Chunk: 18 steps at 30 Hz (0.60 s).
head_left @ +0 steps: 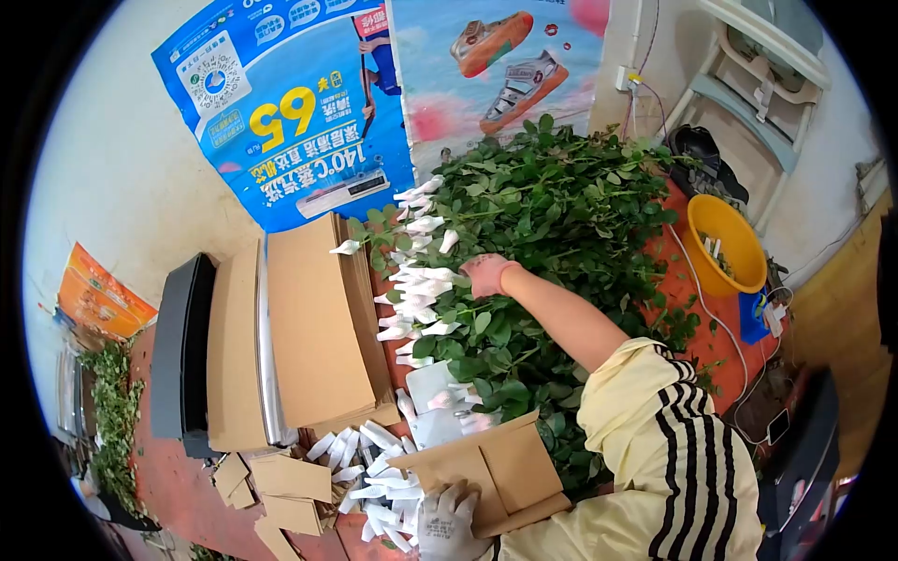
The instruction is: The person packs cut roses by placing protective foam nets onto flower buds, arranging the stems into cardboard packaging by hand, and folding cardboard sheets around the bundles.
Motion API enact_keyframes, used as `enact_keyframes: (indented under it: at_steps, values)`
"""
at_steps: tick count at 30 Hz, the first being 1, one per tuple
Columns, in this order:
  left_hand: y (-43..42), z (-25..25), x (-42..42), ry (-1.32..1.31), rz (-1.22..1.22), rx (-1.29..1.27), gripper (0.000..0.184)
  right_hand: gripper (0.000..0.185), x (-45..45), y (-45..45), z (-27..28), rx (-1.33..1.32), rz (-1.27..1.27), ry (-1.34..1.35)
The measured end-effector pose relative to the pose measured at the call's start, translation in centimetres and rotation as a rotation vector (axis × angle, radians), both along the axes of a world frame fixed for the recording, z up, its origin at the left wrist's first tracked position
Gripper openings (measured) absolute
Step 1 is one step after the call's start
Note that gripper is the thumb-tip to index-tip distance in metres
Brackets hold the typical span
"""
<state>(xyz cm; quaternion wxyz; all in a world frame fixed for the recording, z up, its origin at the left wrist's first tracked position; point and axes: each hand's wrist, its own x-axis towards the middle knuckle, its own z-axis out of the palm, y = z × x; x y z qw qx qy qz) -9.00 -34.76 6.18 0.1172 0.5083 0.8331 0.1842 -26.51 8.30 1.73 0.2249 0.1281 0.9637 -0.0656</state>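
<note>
My right hand [487, 276], in a pink glove, reaches across a large pile of leafy rose stems [552, 187]. Its fingers are closed at the head end of a rose, beside buds covered in white sleeves [421, 285]. In the lower middle, my left hand [449, 524], in a grey-white glove, grips the edge of a folded piece of cardboard [510, 467]. Loose white bud sleeves [379, 477] lie heaped just left of that hand. Above the cardboard, a pale flat sheet [432, 407] shows with some pinkish buds beside it.
Tall stacked cardboard sheets [318, 327] and a black box-like piece [182, 351] stand left of the flowers on the red table [178, 486]. Small cardboard pieces [290, 477] lie in front. At right are a yellow basin [725, 245], cables and a folded white chair [762, 103].
</note>
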Motion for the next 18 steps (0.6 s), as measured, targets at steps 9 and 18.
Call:
enact_keyframes:
  at_steps: [9,18]
  values:
    - [0.0,0.9,0.2,-0.028,-0.015,0.029,0.074,0.065,8.0,2.6,8.7,0.014,-0.073,0.696]
    - [2.5,8.2,-3.9,-0.362,-0.240,0.074,0.088,0.063,16.2,2.1,14.8,-0.327,-0.172,0.942]
